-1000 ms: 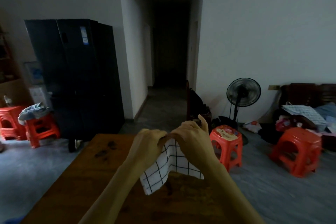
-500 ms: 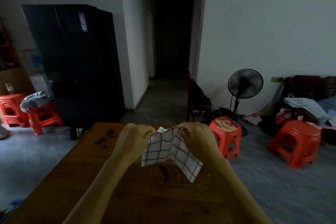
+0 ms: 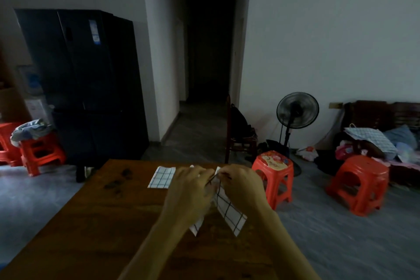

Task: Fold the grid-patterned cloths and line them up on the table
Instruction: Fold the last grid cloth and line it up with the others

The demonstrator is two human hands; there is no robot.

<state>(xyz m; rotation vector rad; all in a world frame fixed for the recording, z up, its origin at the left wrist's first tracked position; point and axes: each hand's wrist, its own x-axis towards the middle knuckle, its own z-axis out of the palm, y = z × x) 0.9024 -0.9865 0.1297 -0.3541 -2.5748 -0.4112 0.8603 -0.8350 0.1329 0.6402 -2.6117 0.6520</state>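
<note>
Both hands hold one white grid-patterned cloth [image 3: 229,209] above the brown wooden table [image 3: 109,223]. My left hand [image 3: 189,191] and my right hand [image 3: 242,185] are close together and pinch its top edge. The cloth hangs down between them in two flaps, one under each hand. A folded grid-patterned cloth [image 3: 161,177] lies flat near the table's far edge, just left of my left hand. Part of another white cloth shows behind my hands, mostly hidden.
Dark stains [image 3: 118,179] mark the table's far left. Red plastic stools [image 3: 273,173] [image 3: 359,186] stand on the floor right of the table, more stools [image 3: 38,152] at the far left. A standing fan [image 3: 296,111] and a black fridge [image 3: 86,84] stand behind.
My hands came back together after spreading the cloth, so it now hangs in two flaps. The view tilted down and the folded cloth at the table's far edge came into sight.
</note>
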